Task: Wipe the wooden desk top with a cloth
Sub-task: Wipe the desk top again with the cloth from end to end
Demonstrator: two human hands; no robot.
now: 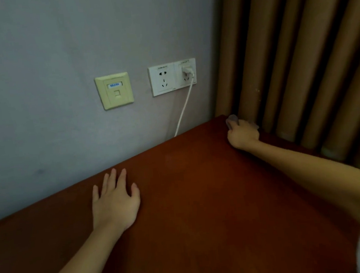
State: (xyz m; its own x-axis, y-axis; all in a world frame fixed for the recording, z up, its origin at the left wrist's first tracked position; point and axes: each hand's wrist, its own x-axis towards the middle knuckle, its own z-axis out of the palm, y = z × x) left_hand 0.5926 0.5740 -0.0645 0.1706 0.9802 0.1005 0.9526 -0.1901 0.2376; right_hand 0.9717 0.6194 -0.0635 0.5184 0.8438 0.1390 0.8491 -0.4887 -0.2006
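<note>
Head view shows the reddish-brown wooden tabletop (202, 200). At its far corner, beside the brown pleated curtain (299, 58), the right hand (243, 135) has its grip clamped on a small greyish cloth (232, 120). Nearer, by the tabletop's wall edge, the left hand (115, 201) rests flat, fingers spread apart.
</note>
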